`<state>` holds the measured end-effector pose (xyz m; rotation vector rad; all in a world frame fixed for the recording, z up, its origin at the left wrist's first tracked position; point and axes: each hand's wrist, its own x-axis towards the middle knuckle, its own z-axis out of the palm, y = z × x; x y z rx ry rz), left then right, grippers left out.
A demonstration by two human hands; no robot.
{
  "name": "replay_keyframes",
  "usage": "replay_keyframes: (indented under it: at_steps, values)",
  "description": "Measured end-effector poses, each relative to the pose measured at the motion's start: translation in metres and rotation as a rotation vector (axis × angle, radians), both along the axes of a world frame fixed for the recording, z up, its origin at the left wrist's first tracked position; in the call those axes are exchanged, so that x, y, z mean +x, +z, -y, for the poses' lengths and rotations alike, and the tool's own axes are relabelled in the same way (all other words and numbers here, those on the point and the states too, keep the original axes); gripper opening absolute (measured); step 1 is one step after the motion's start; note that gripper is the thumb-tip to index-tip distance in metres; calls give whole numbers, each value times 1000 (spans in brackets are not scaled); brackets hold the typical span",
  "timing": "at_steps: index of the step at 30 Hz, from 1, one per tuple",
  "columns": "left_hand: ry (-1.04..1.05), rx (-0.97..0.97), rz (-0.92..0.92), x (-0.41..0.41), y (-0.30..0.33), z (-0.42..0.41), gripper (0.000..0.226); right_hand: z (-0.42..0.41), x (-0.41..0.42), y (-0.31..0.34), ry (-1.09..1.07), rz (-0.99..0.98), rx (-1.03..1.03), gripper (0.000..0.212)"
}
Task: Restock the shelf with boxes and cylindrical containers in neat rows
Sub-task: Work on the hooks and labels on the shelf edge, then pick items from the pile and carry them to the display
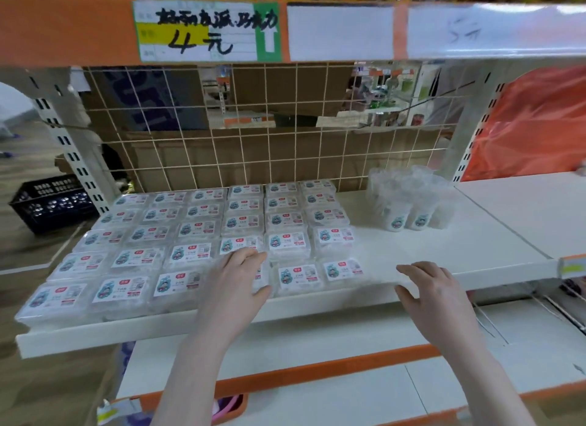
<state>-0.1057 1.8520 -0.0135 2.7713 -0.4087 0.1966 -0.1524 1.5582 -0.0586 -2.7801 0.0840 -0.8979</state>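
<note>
Flat clear boxes [190, 235] in rows; cylindrical containers [409, 203] clustered right

Clear flat boxes [287, 245], left and centre of frame: six columns, about thirty-one visible. Cylindrical containers [409, 203], centre right: cluster, count unclear.

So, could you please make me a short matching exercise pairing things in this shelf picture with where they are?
Things:
1. boxes
2. cups
3. crate
4. left hand

Places:
A. floor, left of the shelf
B. rows on the shelf's left part
C. on a front-row box
D. shelf back, by the right upright

Pairs: 1-B, 2-D, 3-A, 4-C
</note>
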Motion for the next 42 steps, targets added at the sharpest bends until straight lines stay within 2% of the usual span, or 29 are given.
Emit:
replay_keyframes:
  at_steps: [8,18,23,29,39,42]
  values:
    - [-1,-89,65,-13,16,111,49,97,-27,3,-159,77,56,36]
    - [-126,-111,18,-24,8,329,51,288,-73,8,-291,50,59,24]
    - [-230,-126,-8,-26,5,436,49,369,-101,10,-373,57,57,37]
    - [-364,-121,-4,-23,6,546,46,454,-125,2,-522,61,68,37]
    - [-488,-164,-11,17,-8,719,46,601,-103,-5,-645,72,43,35]
    - [-498,-203,-26,42,-8,783,46,656,-82,-2,-637,49,37,28]
